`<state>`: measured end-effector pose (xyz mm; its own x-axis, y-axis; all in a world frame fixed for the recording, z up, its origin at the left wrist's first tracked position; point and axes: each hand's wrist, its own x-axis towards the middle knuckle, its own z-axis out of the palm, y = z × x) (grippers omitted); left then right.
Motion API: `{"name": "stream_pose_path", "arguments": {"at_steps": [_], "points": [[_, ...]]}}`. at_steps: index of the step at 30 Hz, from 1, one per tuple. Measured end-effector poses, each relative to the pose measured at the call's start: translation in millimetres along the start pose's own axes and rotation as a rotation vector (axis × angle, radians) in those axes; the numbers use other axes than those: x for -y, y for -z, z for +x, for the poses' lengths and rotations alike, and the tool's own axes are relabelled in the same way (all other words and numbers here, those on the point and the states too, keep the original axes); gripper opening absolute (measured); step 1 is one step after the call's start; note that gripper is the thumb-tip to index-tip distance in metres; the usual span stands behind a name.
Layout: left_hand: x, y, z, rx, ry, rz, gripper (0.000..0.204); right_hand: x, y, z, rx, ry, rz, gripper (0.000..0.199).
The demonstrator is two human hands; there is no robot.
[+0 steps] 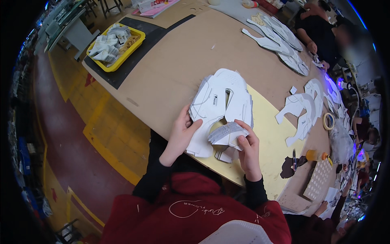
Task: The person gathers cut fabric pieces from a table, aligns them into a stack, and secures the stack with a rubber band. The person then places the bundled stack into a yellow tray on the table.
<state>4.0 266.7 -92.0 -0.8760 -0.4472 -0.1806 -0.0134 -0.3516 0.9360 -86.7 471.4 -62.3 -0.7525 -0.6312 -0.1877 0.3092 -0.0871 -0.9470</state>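
Note:
A thick stack of white, horseshoe-shaped shoe-upper pieces (211, 91) lies before me at the table's near edge. My left hand (183, 136) has its thumb on top of the stack's left leg and its fingers along the side, gripping that edge. In my right hand (248, 148) is a small banded bundle of white and grey pieces (227, 134), pinched between thumb and fingers at its right end. This bundle sits over the stack's right leg, hiding part of it. Beneath both is a pale yellow board (268, 134).
A yellow basket (140, 38) of banded white bundles stands on a black mat at far left. More white upper pieces (304, 105) lie to the right, near a tape roll (328, 121), tweezers (294, 158) and an orange-yellow bottle (316, 155). A co-worker (319, 32) handles pieces at far right.

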Motion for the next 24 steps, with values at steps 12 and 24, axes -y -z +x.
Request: {"name": "stream_pose_path", "arguments": {"at_steps": [12, 24], "points": [[-9.2, -5.2, -61.6, 0.114, -0.072, 0.059, 0.067, 7.4, -16.4, -10.2, 0.188, -0.064, -0.279, 0.057], [-2.6, -38.4, -55.8, -0.041, -0.255, 0.07, 0.063, -13.7, -8.1, -14.0, -0.058, 0.535, -0.669, 0.03]]}}
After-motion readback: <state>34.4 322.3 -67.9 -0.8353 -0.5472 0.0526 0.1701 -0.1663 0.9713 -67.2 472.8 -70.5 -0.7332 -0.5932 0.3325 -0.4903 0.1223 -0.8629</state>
